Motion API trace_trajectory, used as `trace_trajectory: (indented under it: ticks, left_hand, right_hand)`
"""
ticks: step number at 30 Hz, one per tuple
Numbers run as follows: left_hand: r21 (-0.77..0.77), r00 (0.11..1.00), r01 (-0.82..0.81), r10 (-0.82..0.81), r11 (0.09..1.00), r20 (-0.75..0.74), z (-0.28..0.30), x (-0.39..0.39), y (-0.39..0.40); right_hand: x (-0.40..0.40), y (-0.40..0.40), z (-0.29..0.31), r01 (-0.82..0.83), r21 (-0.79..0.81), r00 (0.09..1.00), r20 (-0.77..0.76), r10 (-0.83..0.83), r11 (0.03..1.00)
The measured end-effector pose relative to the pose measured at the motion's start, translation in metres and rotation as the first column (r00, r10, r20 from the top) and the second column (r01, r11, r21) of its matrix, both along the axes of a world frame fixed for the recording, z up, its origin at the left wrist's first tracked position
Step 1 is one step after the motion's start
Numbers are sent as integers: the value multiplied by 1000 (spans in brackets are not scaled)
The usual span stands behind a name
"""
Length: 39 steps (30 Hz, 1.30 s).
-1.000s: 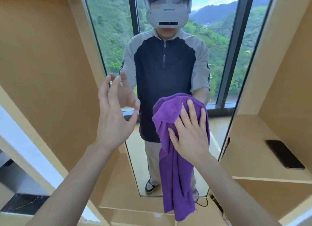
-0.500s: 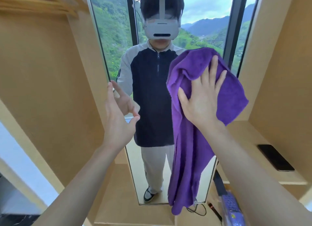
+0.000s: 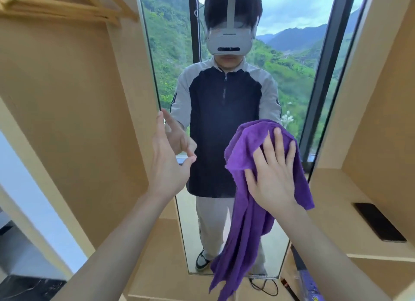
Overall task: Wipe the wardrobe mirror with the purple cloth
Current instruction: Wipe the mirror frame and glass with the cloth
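I see my right hand (image 3: 272,174) spread flat, fingers straight, pressing the purple cloth (image 3: 251,201) against the wardrobe mirror (image 3: 170,53). The cloth hangs lengthwise, its long axis vertical, loose end pointing down past the mirror's lower edge. My left hand (image 3: 167,165) is open, fingertips at the mirror's left edge. Tan wood panels flank the glass; a black phone (image 3: 379,224) lies on the right shelf (image 3: 336,210).
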<state>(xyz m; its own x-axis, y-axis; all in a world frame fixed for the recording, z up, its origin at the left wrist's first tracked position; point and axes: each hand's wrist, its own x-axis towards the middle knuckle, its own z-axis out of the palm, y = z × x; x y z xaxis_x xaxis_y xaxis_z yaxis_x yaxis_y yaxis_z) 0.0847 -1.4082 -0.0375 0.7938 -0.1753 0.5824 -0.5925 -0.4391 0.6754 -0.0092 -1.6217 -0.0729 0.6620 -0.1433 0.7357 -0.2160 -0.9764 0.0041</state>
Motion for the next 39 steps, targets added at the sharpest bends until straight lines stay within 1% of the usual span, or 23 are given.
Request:
trace_trajectory:
  ticks: [2,3,5,7,10,12,13,15,18,20,22,24,28,31,33,36,37,39]
  left_hand:
    - [-3,1000,-4,4,1000,-3,-1,1,-1]
    - [-5,1000,1,-1,1000,9,-1,2,-1]
    - [-9,999,22,-22,1000,42,-1,4,0]
    - [-28,998,38,-37,999,43,-1,5,2]
    - [1,998,59,-59,998,38,3,4,8]
    - [76,998,23,-28,997,62,10,2,13]
    - [121,995,-12,-1,993,103,15,0,14]
    - [193,972,-91,45,977,231,30,-2,16]
    - [242,911,-190,80,951,404,63,0,13]
    - [268,877,-227,77,936,475,92,0,6]
    - [289,862,-228,55,930,504,121,-2,-4]
    - [288,862,-206,34,935,506,144,-6,-13]
    - [294,858,-244,64,924,510,166,-8,-27]
    - [313,859,-276,88,909,504,168,-7,-29]
    - [310,844,-293,93,905,528,166,-6,-28]
    - [295,835,-311,112,904,538,166,-3,-28]
    - [295,836,-316,117,902,537,166,-3,-28]
    - [296,837,-316,118,901,534,166,-3,-28]
  right_hand:
    - [6,9,10,-39,-10,999,24,39,999]
    - [10,15,15,-87,-61,996,17,88,994]
    - [20,25,23,-186,-217,982,-44,181,958]
    - [27,33,25,-253,-321,967,-122,225,913]
    - [26,29,16,-305,-326,948,-196,251,895]
    - [19,15,10,-287,-316,953,-187,237,904]
    - [15,6,10,-266,-297,960,-171,223,917]
    - [6,-13,13,-205,-247,976,-122,180,947]
    - [-4,-44,30,-89,-181,996,-15,88,979]
    - [-8,-62,51,-30,-140,997,66,40,990]
    - [-8,-71,79,2,-114,990,138,14,994]
    - [-4,-71,107,27,-121,981,193,-3,992]
    - [10,-54,160,45,-157,964,266,-1,987]
    - [21,-36,182,32,-253,967,251,34,967]
    - [28,-29,182,-33,-359,974,199,111,933]
    - [29,-36,161,-149,-489,975,75,211,860]
    - [27,-42,151,-158,-507,977,44,209,847]
    - [17,-55,133,-128,-498,986,27,163,858]
